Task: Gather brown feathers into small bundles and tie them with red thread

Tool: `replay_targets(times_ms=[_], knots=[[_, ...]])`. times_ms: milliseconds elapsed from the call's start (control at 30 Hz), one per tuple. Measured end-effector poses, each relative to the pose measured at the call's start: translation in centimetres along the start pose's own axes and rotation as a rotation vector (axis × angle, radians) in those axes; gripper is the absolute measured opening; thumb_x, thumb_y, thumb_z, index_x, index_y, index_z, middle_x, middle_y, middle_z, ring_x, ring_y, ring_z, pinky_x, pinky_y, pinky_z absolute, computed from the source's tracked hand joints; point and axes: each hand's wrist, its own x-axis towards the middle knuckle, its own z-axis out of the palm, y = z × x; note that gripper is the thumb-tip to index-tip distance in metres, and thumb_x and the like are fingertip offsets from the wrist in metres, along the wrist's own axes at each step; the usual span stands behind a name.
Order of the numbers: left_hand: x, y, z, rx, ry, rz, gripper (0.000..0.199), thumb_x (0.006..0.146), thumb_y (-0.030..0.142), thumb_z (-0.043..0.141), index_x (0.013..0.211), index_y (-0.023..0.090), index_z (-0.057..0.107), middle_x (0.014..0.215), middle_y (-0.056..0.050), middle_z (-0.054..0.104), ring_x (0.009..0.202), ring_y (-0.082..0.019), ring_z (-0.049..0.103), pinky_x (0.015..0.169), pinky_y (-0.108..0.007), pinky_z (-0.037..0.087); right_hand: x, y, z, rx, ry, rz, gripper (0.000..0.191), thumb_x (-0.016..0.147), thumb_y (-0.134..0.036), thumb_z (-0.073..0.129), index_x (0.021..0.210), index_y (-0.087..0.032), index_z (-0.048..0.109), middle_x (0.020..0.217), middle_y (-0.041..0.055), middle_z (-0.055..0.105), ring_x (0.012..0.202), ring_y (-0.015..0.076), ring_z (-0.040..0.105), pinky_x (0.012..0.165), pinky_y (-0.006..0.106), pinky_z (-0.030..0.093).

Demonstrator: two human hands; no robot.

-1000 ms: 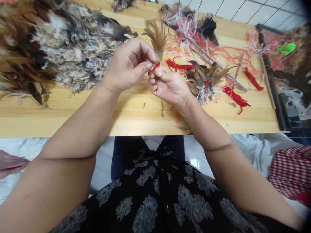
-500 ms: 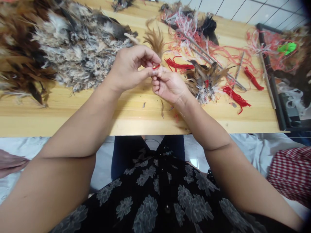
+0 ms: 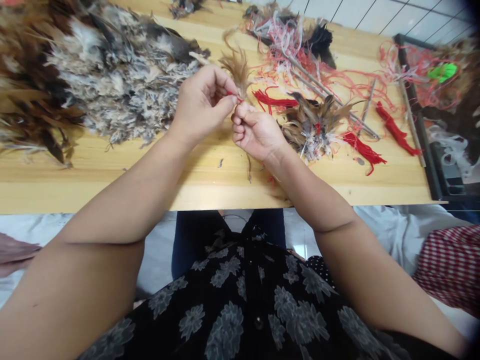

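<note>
A small tuft of brown feathers (image 3: 236, 70) stands upright between my hands, its base close to my fingertips. My left hand (image 3: 204, 102) pinches a short red thread (image 3: 233, 96) between thumb and fingers, right at the tuft's base. My right hand (image 3: 257, 135) is curled just below, with thumb and forefinger closed on the tuft's lower end, which is mostly hidden by the fingers. A large heap of brown and grey feathers (image 3: 112, 75) lies beyond my left hand. A tied feather bunch (image 3: 313, 130) sits to the right of my right hand.
The wooden table (image 3: 112, 180) holds red cord pieces (image 3: 363, 150), tangled pink strings, and thin metal rods (image 3: 315, 75). A black-framed tray (image 3: 414, 115) with a green item (image 3: 443, 72) stands at the right. A red checked cloth (image 3: 450, 265) lies below the table edge.
Both hands have drawn slightly nearer together and shifted left. Less of the red thread shows now, and the feather tuft sits a little lower and further left.
</note>
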Motion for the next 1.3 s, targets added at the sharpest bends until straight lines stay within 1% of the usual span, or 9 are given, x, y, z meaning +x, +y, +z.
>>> replay_targets(times_ms=[167, 333, 500, 733, 933, 1033, 1133, 1233, 1300], knots=[[0.1, -0.3, 0.1, -0.063, 0.039, -0.051, 0.039, 0.075, 0.042, 0.102, 0.096, 0.035, 0.07, 0.092, -0.003, 0.075, 0.081, -0.03, 0.075, 0.079, -0.053, 0.063, 0.4, 0.1, -0.1, 0.019, 0.002, -0.019, 0.036, 0.122, -0.013, 0.057, 0.09, -0.024, 0.047, 0.066, -0.0113, 0.046, 0.052, 0.004, 0.036, 0.054, 0.014, 0.029], [0.0, -0.2, 0.3, -0.177, 0.004, -0.151, 0.032, 0.074, 0.042, 0.103, 0.09, 0.035, 0.076, 0.089, -0.002, 0.08, 0.083, -0.031, 0.077, 0.09, -0.058, 0.066, 0.4, 0.1, 0.0, 0.037, -0.003, -0.042, 0.034, 0.124, -0.017, 0.056, 0.092, -0.024, 0.047, 0.068, -0.0121, 0.043, 0.053, 0.0034, 0.033, 0.055, 0.015, 0.025], [-0.1, 0.4, 0.2, -0.273, -0.031, -0.19, 0.026, 0.078, 0.045, 0.103, 0.089, 0.035, 0.082, 0.09, -0.001, 0.085, 0.08, -0.027, 0.076, 0.084, -0.051, 0.068, 0.4, 0.1, 0.2, 0.065, 0.014, -0.03, 0.035, 0.127, -0.018, 0.049, 0.092, -0.022, 0.05, 0.067, -0.0118, 0.039, 0.053, 0.0033, 0.03, 0.054, 0.015, 0.024], [-0.4, 1.4, 0.7, -0.348, 0.042, -0.212, 0.033, 0.07, 0.034, 0.107, 0.093, 0.035, 0.084, 0.093, 0.001, 0.084, 0.089, -0.026, 0.078, 0.084, -0.043, 0.067, 0.5, 0.1, -0.2, 0.034, -0.038, -0.08, 0.042, 0.123, -0.009, 0.048, 0.083, -0.023, 0.041, 0.071, -0.0095, 0.036, 0.055, 0.0042, 0.029, 0.056, 0.015, 0.025], [-0.4, 1.3, 0.6, -0.548, 0.107, -0.39, 0.036, 0.07, 0.012, 0.1, 0.084, 0.031, 0.073, 0.079, 0.004, 0.073, 0.074, -0.019, 0.069, 0.075, -0.035, 0.064, 0.5, 0.5, -0.6, -0.175, -0.152, -0.212, 0.05, 0.12, -0.003, 0.049, 0.074, -0.02, 0.041, 0.071, -0.0071, 0.038, 0.06, 0.0051, 0.029, 0.058, 0.016, 0.026], [0.0, 1.7, -0.2, -0.596, 0.055, -0.473, 0.039, 0.077, -0.001, 0.098, 0.082, 0.026, 0.07, 0.08, 0.005, 0.073, 0.073, -0.016, 0.071, 0.077, -0.032, 0.065, 0.7, 0.3, -1.1, -0.457, -0.208, -0.319, 0.053, 0.123, -0.008, 0.049, 0.073, -0.021, 0.041, 0.07, -0.0076, 0.035, 0.062, 0.0063, 0.026, 0.06, 0.019, 0.026], [0.2, 2.3, -1.8, -0.586, -0.048, -0.536, 0.036, 0.086, 0.003, 0.104, 0.087, 0.024, 0.075, 0.083, 0.003, 0.078, 0.075, -0.017, 0.076, 0.071, -0.031, 0.067, 0.6, -0.6, -1.3, -1.042, -0.245, -0.427, 0.048, 0.124, -0.015, 0.055, 0.077, -0.021, 0.047, 0.078, -0.0048, 0.049, 0.074, 0.0088, 0.042, 0.078, 0.02, 0.044], [0.3, 2.2, -3.5, -0.507, -0.213, -0.527, 0.033, 0.085, 0.006, 0.109, 0.092, 0.019, 0.079, 0.083, -0.001, 0.081, 0.075, -0.018, 0.078, 0.07, -0.032, 0.068, 0.1, -1.5, -1.3, -1.655, -0.227, -0.477, 0.032, 0.122, -0.017, 0.056, 0.092, -0.019, 0.065, 0.11, 0.0065, 0.075, 0.105, 0.0167, 0.064, 0.109, 0.032, 0.054], [0.4, 2.0, -4.4, -0.393, -0.287, -0.457, 0.029, 0.085, 0.005, 0.106, 0.093, 0.017, 0.082, 0.086, -0.004, 0.082, 0.079, -0.02, 0.081, 0.077, -0.035, 0.069, 0.2, -1.6, -1.5, -1.891, -0.13, -0.482, 0.025, 0.12, -0.015, 0.052, 0.109, -0.016, 0.073, 0.135, 0.0153, 0.077, 0.123, 0.0247, 0.069, 0.116, 0.041, 0.053]])
